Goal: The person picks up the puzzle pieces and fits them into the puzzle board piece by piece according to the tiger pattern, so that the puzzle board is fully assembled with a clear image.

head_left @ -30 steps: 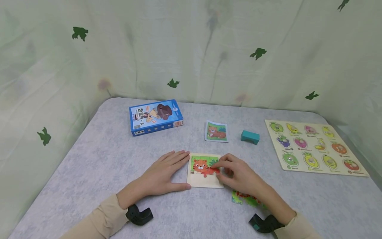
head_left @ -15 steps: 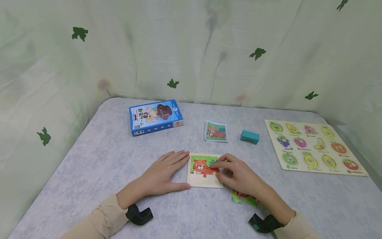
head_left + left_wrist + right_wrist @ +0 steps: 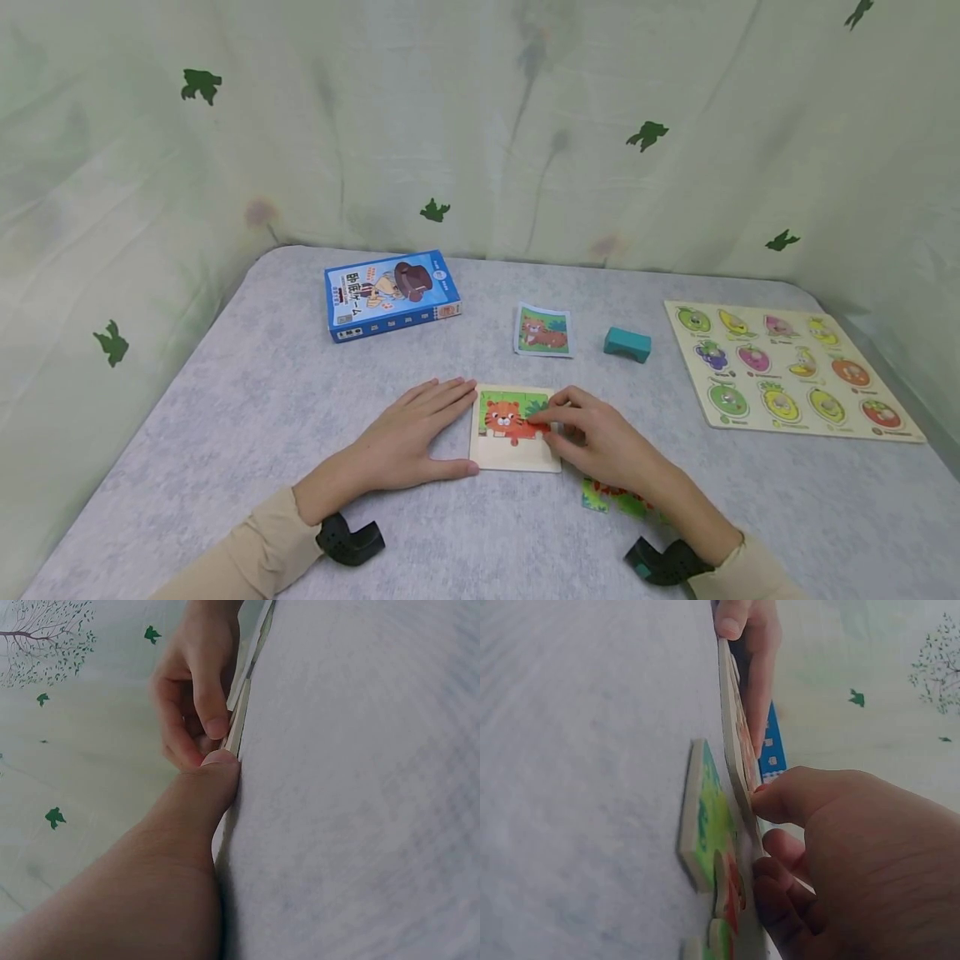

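Observation:
A small wooden puzzle board (image 3: 504,457) lies flat on the table, with a red tiger picture filling its upper part and bare wood along the bottom. My left hand (image 3: 408,437) lies palm down with fingers extended, its fingertips and thumb touching the board's left edge. At the board's right side my right hand (image 3: 600,437) has its fingers curled and pinches a red jigsaw piece (image 3: 536,428) between thumb and index finger, partly covered by the fingers. Several loose jigsaw pieces (image 3: 707,817) in green and red lie under the right wrist, partly hidden in the head view.
Behind the board is a tiger picture card (image 3: 543,330), with a teal block (image 3: 628,343) to its right. A blue game box (image 3: 393,295) stands at the back left. A wooden fruit puzzle board (image 3: 795,371) lies at the right edge of the table.

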`<state>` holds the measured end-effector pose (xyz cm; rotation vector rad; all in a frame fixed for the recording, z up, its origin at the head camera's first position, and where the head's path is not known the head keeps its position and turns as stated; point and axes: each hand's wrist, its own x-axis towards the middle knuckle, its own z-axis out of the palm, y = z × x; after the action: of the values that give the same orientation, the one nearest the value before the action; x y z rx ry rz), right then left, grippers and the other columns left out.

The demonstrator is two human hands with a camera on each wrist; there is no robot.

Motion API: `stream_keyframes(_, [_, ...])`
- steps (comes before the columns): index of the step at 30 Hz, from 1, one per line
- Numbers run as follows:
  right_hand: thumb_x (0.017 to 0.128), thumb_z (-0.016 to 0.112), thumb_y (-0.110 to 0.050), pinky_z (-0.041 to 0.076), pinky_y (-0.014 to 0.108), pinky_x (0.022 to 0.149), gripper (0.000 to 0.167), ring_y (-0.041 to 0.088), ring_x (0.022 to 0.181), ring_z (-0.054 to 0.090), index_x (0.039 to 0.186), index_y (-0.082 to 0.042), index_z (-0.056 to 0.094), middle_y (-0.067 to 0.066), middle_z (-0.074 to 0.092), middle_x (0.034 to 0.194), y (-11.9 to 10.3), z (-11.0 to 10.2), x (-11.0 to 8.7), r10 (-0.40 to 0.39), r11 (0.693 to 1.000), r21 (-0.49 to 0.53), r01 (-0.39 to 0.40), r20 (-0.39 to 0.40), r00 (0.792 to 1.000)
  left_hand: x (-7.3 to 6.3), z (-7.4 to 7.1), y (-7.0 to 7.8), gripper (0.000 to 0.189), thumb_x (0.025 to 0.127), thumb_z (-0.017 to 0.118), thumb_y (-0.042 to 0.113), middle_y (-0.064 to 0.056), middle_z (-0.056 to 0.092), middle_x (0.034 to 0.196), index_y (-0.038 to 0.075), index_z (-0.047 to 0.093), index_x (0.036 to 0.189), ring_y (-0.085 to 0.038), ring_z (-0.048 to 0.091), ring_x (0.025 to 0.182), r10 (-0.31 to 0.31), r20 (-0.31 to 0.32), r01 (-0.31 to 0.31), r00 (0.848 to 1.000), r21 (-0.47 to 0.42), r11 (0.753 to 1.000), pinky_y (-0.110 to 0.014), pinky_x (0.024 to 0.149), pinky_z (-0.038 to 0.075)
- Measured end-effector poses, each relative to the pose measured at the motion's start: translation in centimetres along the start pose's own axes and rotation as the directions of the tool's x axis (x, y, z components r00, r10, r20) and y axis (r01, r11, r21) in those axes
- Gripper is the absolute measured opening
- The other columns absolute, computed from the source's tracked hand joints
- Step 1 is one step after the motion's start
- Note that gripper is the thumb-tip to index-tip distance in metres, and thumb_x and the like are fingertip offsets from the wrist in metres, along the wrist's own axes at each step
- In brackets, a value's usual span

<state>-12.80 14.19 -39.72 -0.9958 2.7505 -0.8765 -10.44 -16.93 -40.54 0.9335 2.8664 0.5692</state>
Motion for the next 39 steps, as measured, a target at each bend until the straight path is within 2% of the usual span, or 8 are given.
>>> stream_keyframes(6, [0.097, 0.072, -0.020, 0.047, 0.017, 0.062, 0.026, 0.004, 0.074, 0.048, 0.122, -0.027, 0.076, -0.005, 0.059, 0.112, -0.3, 0.1, -0.1, -0.033, 0.994, -0.107, 0.032, -0.010, 0.999, 0.0, 0.2, -0.1, 0.097, 0.091, 0.057, 0.075, 0.001, 0.029, 0.170, 0.013, 0.033, 0.163, -0.020, 0.023, 0.158, 0.005, -0.004, -0.005, 1.000, 0.000, 1.000, -0.047, 0.130, 0.017])
stream_keyframes(9, [0.097, 0.073, -0.021, 0.047, 0.017, 0.062, 0.027, 0.004, 0.074, 0.048, 0.123, -0.027, 0.076, -0.006, 0.060, 0.112, -0.4, 0.1, -0.1, -0.020, 0.993, -0.118, 0.019, -0.003, 1.000, 0.0, 0.3, -0.2, 0.098, 0.091, 0.056, 0.076, 0.000, 0.029, 0.170, 0.013, 0.032, 0.163, -0.020, 0.023, 0.158, 0.003, -0.002, -0.003, 1.000, 0.007, 1.000, -0.047, 0.130, 0.017])
stream_keyframes(17, [0.097, 0.073, -0.021, 0.050, 0.018, 0.063, 0.032, 0.005, 0.079, 0.054, 0.128, -0.027, 0.072, -0.011, 0.064, 0.108, -0.4, -0.9, -0.3, -0.027, 0.996, -0.082, 0.028, 0.009, 1.000, 0.0, 0.3, -0.2, 0.098, 0.091, 0.055, 0.077, 0.001, 0.029, 0.170, 0.014, 0.032, 0.163, -0.020, 0.023, 0.158, 0.001, 0.001, -0.001, 1.000, 0.013, 1.000, -0.047, 0.130, 0.016])
stream_keyframes(24, [0.097, 0.074, -0.021, 0.055, 0.020, 0.072, 0.030, 0.004, 0.087, 0.057, 0.126, -0.023, 0.072, -0.013, 0.067, 0.111, 0.0, -2.1, -0.8, -0.036, 0.997, -0.068, 0.037, 0.012, 0.999, 0.0, 0.2, -0.2, 0.098, 0.091, 0.055, 0.077, 0.001, 0.029, 0.170, 0.014, 0.032, 0.163, -0.020, 0.022, 0.158, 0.002, -0.001, -0.002, 1.000, 0.017, 1.000, -0.048, 0.130, 0.016])
stream_keyframes(33, [0.097, 0.074, -0.027, 0.055, 0.022, 0.077, 0.029, 0.004, 0.092, 0.058, 0.126, -0.028, 0.071, -0.017, 0.066, 0.114, 0.7, -3.4, -1.6, -0.035, 0.999, -0.026, 0.038, 0.088, 0.995, -0.1, 0.2, -0.2, 0.098, 0.091, 0.055, 0.077, 0.002, 0.028, 0.170, 0.014, 0.032, 0.163, -0.020, 0.022, 0.158, -0.001, 0.004, 0.001, 1.000, 0.008, 1.000, -0.047, 0.131, 0.016])
stream_keyframes(39, [0.097, 0.074, -0.029, 0.055, 0.024, 0.078, 0.030, 0.006, 0.093, 0.057, 0.126, -0.026, 0.070, -0.015, 0.067, 0.112, 1.4, -4.2, -1.9, -0.080, 0.997, 0.034, 0.076, 0.151, 0.985, -0.1, 0.2, -0.1, 0.099, 0.091, 0.055, 0.077, 0.002, 0.028, 0.170, 0.014, 0.032, 0.163, -0.020, 0.022, 0.158, 0.000, 0.002, 0.000, 1.000, 0.010, 1.000, -0.047, 0.130, 0.016])
